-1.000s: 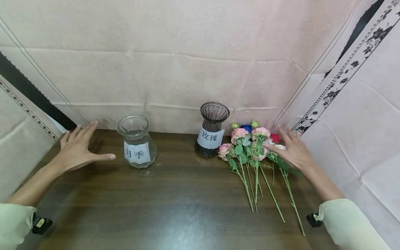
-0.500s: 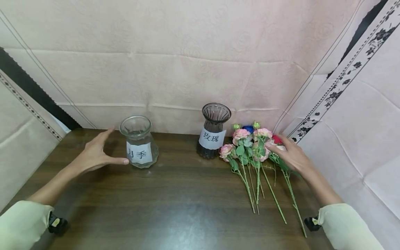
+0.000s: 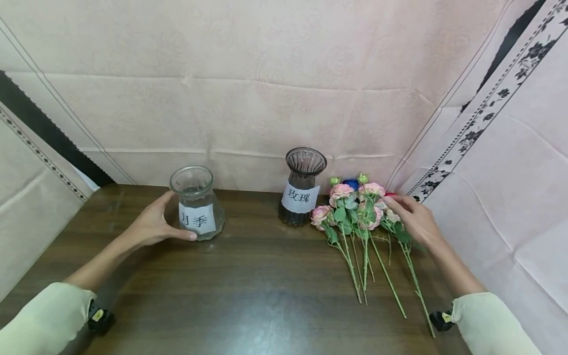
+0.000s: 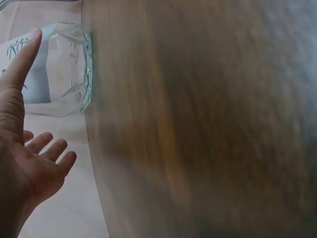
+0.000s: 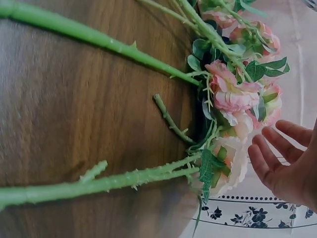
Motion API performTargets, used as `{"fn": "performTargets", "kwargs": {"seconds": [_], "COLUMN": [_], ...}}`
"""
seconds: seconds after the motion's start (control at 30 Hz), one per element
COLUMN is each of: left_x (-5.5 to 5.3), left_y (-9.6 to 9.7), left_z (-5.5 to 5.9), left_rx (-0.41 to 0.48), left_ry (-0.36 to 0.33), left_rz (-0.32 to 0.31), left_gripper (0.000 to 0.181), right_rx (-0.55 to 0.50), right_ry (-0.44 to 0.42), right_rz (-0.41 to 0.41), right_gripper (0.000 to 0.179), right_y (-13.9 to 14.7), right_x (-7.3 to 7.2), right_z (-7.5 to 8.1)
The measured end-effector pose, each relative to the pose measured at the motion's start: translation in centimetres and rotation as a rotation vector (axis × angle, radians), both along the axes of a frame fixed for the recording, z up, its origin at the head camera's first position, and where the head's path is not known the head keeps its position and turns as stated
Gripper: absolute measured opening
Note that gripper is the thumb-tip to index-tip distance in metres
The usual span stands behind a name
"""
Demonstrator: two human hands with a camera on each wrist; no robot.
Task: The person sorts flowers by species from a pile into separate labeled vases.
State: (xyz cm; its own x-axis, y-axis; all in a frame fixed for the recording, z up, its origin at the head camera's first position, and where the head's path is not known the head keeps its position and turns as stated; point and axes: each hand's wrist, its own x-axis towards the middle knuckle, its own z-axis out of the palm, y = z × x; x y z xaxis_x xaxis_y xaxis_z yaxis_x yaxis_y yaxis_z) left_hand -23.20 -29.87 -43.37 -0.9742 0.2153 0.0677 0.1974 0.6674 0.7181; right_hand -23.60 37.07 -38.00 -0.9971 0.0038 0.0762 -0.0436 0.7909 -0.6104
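A creased, pale pink cloth hangs behind a dark wood-grain table, its surface catching a soft patch of light. White cloth with a black floral border lines the right side; a dark strip shows at left.

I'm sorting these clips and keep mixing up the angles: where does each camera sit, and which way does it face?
Head: on the person's head, facing forward and down at the table, clear vase, dark vase and flowers; left hand, right hand and both sleeves show.
Left wrist: on that wrist, facing the clear vase and table, sideways; only the left hand shows.
Right wrist: on that wrist, facing the flowers, sideways; only the right hand shows.
Shared: head and left wrist, the clear vase; head and right wrist, the flowers.
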Motion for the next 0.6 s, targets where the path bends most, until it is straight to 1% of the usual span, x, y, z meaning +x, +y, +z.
{"fn": "performTargets", "kwargs": {"seconds": [0.07, 0.17, 0.3, 0.43, 0.53, 0.6], "left_x": [0.0, 0.1, 0.2, 0.0, -0.1, -0.3], "left_y": [0.2, 0.5, 0.6, 0.7, 0.6, 0.5], "left_z": [-0.1, -0.1, -0.2, -0.2, -0.3, -0.4], "left_rx": [0.015, 0.023, 0.019, 0.034, 0.050, 0.057], "left_ry": [0.005, 0.006, 0.003, -0.004, -0.012, -0.016], "left_rz": [-0.007, -0.013, -0.015, -0.026, -0.036, -0.044], "left_gripper": [0.142, 0.136, 0.129, 0.128, 0.128, 0.128], "right_rx": [-0.045, -0.140, -0.229, -0.337, -0.428, -0.478], "right_ry": [-0.012, -0.048, -0.058, -0.070, -0.108, -0.139], "right_rz": [-0.004, 0.004, 0.036, 0.104, 0.160, 0.182], "right_gripper": [0.076, 0.075, 0.067, 0.052, 0.039, 0.032], "right_y": [-0.1, -0.3, -0.5, -0.8, -1.0, -1.2], "right_x": [0.0, -0.1, 0.1, 0.4, 0.6, 0.7], "right_z": [-0.1, -0.5, -1.0, -1.5, -1.9, -2.0]}}
